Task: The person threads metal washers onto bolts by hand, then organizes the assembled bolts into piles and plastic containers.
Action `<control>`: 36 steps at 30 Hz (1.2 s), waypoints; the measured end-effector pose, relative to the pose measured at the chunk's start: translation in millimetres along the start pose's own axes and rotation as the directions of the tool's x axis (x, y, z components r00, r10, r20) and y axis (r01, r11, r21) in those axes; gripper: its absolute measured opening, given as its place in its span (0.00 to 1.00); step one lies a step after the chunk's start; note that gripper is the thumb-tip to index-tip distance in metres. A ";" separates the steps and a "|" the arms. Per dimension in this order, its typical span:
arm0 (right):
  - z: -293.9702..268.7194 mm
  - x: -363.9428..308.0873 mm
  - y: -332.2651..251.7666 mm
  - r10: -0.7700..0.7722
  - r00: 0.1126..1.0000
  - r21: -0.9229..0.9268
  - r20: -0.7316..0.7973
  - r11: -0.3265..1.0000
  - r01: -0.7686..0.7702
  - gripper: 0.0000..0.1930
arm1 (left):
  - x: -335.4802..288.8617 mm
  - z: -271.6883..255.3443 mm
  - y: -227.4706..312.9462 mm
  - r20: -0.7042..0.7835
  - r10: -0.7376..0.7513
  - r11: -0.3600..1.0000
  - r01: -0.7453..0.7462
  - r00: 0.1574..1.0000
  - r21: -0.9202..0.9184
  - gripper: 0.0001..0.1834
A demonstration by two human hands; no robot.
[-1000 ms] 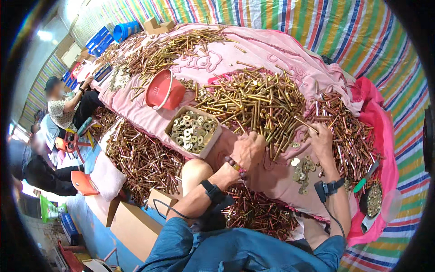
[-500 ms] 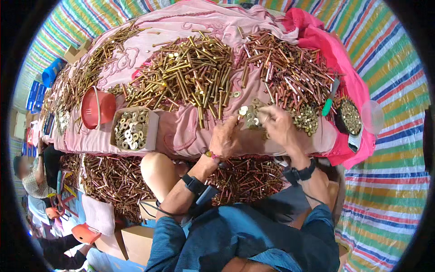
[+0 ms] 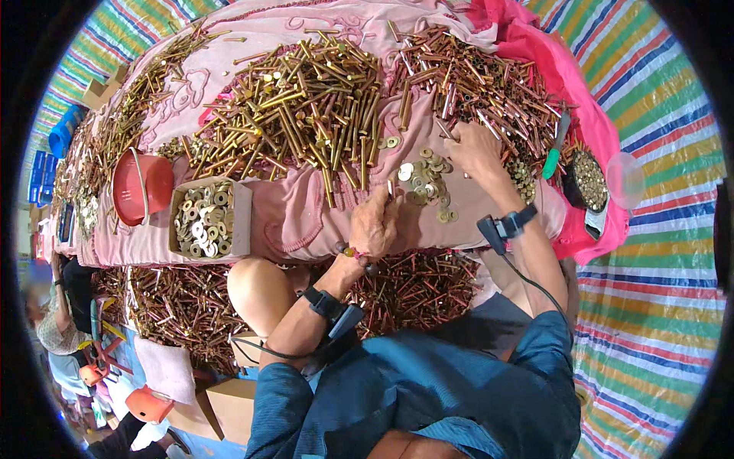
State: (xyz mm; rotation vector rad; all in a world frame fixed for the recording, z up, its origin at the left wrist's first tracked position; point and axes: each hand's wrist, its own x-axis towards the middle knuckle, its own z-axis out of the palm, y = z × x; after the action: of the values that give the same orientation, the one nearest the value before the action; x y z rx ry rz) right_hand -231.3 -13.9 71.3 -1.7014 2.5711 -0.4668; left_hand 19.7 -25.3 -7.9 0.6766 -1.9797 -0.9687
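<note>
Found bolt nearer right hand, slanting forward-left; cannot tell if grasped. Noted left hand pinching metal piece.

The left forearm slants forward and to the right, its left hand curled, fingers bunched. The right forearm angles forward and leftward, its right hand farther forward, fingers bent.

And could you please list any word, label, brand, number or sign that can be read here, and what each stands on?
No text can be read anywhere.
Blue boxes, far left: too small and blurred to tell any print.
Bucket and washer box: no readable text on the sides that show.
</note>
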 end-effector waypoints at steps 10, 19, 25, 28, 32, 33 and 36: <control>-41.1 -70.0 -10.5 -0.119 0.974 0.632 0.192 0.774 -0.030 0.16 | 0.3 1.7 0.5 -0.012 -0.080 0.996 0.081 0.997 0.048 0.06; -44.6 -61.2 -50.2 -0.219 0.974 0.713 0.063 0.692 0.109 0.10 | 2.7 2.8 8.1 0.007 -0.035 0.998 0.035 0.999 0.053 0.05; -53.6 -60.1 -65.5 -0.132 0.966 0.796 0.221 0.597 -0.101 0.10 | -0.6 -0.1 6.5 0.018 -0.047 0.997 0.046 0.999 0.055 0.04; -34.7 -44.9 -50.4 -0.165 0.981 0.948 0.101 0.316 -0.044 0.11 | -0.1 3.6 3.6 -0.008 -0.063 0.998 0.063 0.998 0.029 0.05; -4.6 -9.7 -50.7 0.006 0.982 0.774 0.190 0.614 -0.153 0.09 | -1.5 6.2 4.0 -0.046 -0.104 0.994 0.105 0.993 0.007 0.04; 6.5 0.7 -50.9 -0.100 0.995 0.525 0.021 0.848 0.074 0.12 | -1.8 5.3 4.2 -0.052 -0.105 0.994 0.106 0.993 0.011 0.04; 35.8 20.5 -59.9 -0.193 0.979 0.290 0.068 0.942 0.166 0.13 | -2.2 5.7 4.1 -0.047 -0.089 0.996 0.089 0.995 -0.003 0.04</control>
State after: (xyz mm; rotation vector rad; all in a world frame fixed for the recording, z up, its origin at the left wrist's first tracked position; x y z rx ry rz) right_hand -179.4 -62.4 55.7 -1.8104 2.1678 -0.7042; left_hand 15.6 -19.2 -7.6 0.7861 -1.9213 -0.9971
